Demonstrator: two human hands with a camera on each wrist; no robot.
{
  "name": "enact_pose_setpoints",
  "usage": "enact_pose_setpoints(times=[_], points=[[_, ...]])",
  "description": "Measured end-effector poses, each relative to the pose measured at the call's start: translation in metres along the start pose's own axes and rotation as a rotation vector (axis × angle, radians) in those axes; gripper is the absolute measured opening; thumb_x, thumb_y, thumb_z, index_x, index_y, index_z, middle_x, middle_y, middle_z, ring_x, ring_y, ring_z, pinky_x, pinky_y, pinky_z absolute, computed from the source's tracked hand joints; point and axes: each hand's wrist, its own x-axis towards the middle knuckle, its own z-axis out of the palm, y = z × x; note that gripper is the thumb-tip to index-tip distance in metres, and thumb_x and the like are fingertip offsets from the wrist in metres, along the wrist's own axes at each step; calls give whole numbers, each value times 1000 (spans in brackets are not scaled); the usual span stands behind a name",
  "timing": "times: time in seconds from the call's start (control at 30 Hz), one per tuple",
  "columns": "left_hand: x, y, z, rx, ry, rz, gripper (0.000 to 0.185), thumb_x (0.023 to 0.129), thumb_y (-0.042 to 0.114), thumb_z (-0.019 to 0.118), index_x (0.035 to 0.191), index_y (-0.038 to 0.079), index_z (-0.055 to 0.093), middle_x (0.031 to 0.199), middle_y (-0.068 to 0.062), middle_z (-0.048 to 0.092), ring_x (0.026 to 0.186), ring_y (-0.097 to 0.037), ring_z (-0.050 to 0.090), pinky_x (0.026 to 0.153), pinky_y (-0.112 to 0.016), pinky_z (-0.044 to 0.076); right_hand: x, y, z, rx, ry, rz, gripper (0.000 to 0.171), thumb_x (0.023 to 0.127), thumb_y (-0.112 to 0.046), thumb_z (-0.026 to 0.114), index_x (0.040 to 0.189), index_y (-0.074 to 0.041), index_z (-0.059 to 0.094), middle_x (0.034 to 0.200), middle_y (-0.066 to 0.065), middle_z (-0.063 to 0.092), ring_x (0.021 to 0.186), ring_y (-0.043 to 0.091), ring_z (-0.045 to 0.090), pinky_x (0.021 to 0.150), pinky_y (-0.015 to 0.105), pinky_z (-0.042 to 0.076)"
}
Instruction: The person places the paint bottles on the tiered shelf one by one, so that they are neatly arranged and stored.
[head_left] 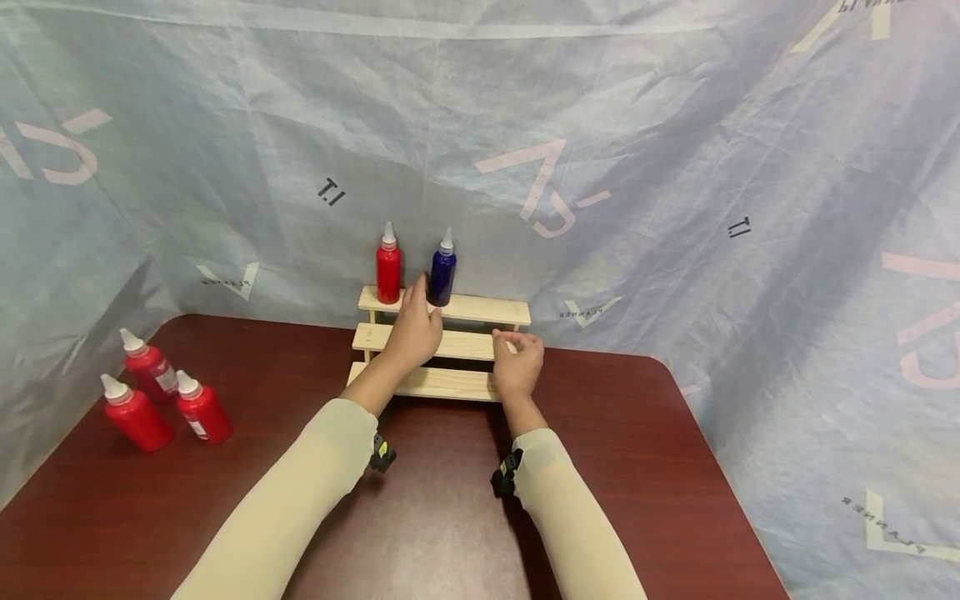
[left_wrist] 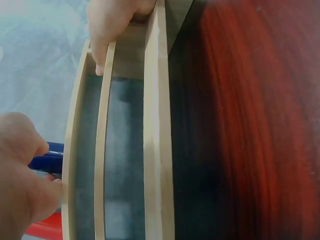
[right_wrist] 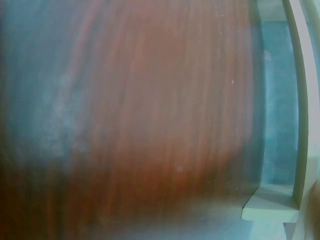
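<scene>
L hand (head_left: 417, 332) pinching blue bottle (head_left: 443, 275) at rack (head_left: 487, 310), top tier.
I'm reading the bottle's long axis as approx. upright, lying fwd & a bit R of L hand, which is nearer; R hand (head_left: 519, 364) is gripping rack's R end, mid tier, lower down. I can't tell if base is touching rack.

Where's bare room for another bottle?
Free: table right of the right sleeve; table between the three red bottles and left sleeve; top shelf right of the blue bottle. Crowded: around those three; top shelf's left half, with single red bottle, blue one and left hand.
</scene>
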Motion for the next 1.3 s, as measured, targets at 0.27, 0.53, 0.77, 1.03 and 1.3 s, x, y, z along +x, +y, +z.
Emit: enact_pose_setpoints(times=[0.27,0.53,0.77,1.03,1.3], points=[[-21,3,0,2,-30,-24,76,109,16,49,169,2,4,174,-25,17,161,-41,26,131,-55,30,0,0,1,-6,7,-24,22,95,-23,79,95,-1,80,117,14,57,117,35,61,109,49,51],[-42,3,-6,-37,-49,-5,77,107,18,52,170,4,11,176,-20,18,163,-39,23,131,-57,27,0,0,0,-11,-6,-6,25,95,-26,79,95,-1,80,119,14,57,119,35,61,110,49,51],[-59,5,-14,-46,-95,-56,79,106,30,57,170,8,16,176,-17,20,163,-38,24,130,-60,28,0,-1,0,-20,4,-18,24,96,-25,79,95,-1,79,118,14,57,118,36,62,110,50,50],[-76,-1,-19,-7,-142,-89,79,106,29,59,170,9,17,175,-15,25,157,-38,37,127,-60,35,-1,1,-2,-34,-3,-1,23,96,-25,78,96,-2,80,118,13,57,118,35,60,111,50,49],[-89,6,-36,63,-136,-50,80,105,31,60,170,9,18,174,-18,26,157,-41,37,125,-64,35,0,-2,0,-32,0,-19,24,96,-25,78,96,-1,79,118,14,57,117,35,60,109,50,50]])
